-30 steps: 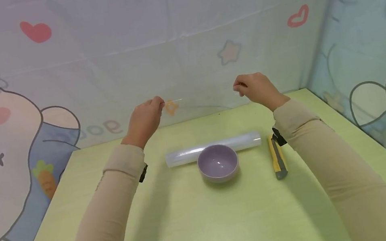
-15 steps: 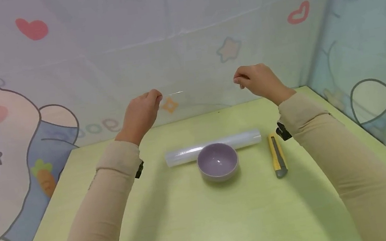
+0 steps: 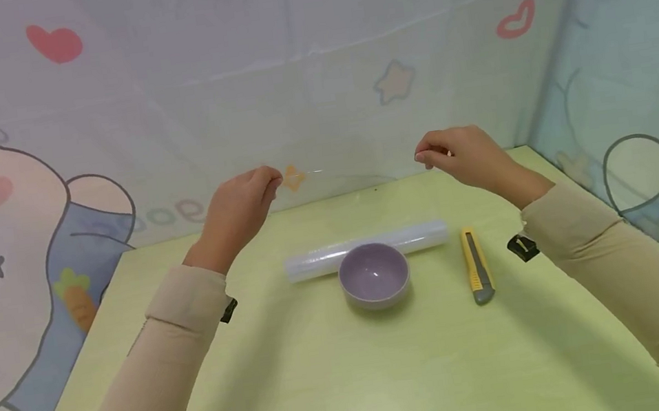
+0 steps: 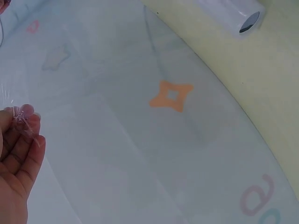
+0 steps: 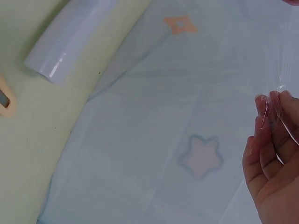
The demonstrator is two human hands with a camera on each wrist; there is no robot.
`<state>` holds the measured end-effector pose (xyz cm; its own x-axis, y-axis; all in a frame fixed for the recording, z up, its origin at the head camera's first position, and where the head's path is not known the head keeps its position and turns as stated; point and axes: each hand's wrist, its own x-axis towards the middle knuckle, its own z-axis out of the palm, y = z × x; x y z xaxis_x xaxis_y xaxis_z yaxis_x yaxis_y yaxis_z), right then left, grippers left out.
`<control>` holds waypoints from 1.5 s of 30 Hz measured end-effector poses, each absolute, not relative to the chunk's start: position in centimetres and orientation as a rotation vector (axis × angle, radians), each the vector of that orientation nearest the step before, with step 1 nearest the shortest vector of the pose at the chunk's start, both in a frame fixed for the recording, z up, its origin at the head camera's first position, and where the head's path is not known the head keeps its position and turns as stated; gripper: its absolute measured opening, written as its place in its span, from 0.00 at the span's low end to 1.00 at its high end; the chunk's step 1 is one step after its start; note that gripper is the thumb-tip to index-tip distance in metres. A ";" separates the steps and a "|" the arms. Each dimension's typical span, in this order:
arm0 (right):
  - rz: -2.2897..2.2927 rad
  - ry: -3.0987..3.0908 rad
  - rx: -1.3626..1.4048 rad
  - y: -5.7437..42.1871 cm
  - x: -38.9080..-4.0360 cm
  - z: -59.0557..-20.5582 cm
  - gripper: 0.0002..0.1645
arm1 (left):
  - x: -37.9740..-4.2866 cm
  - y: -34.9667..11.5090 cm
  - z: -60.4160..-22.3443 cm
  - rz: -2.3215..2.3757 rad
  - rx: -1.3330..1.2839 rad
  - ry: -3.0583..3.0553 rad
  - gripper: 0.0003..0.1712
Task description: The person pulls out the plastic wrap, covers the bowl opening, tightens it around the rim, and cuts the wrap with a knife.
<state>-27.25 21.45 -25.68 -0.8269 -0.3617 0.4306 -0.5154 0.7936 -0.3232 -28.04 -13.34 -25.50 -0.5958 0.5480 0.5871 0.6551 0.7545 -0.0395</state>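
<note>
Clear cling film (image 3: 314,171) is stretched between both hands above the table's far edge, visible in the head view only as a thin glint. My left hand (image 3: 240,207) pinches one end; in the left wrist view the film (image 4: 22,116) is bunched between thumb and fingers. The other end is pinched by my right hand (image 3: 468,158), and the right wrist view shows thin pleats of film (image 5: 280,70) running up from those fingertips. Below the hands, a purple bowl (image 3: 374,274) stands upright in front of a roll of cling film (image 3: 312,263).
A yellow and grey utility knife (image 3: 478,266) lies to the right of the bowl on the light green table (image 3: 353,383). Behind the table hangs a printed cloth backdrop (image 3: 217,109), with another printed panel (image 3: 618,70) along the right side.
My right hand has moved right, rising slightly and then dropping. The left hand has risen and come back down, so the hands are a little wider apart. Bowl, roll and knife lie where they were.
</note>
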 end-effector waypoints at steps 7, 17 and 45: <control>0.626 -2.608 0.766 22.1 -24.3 -26.7 0.08 | -25.6 -13.8 -26.1 -0.215 -0.974 -2.331 0.08; 0.592 -2.691 0.842 22.6 -20.7 -28.9 0.06 | -22.0 -14.6 -28.6 -0.178 -1.097 -2.183 0.09; 0.568 -2.858 1.077 22.3 -17.9 -35.4 0.03 | -18.0 -15.5 -38.1 -0.099 -1.326 -2.251 0.09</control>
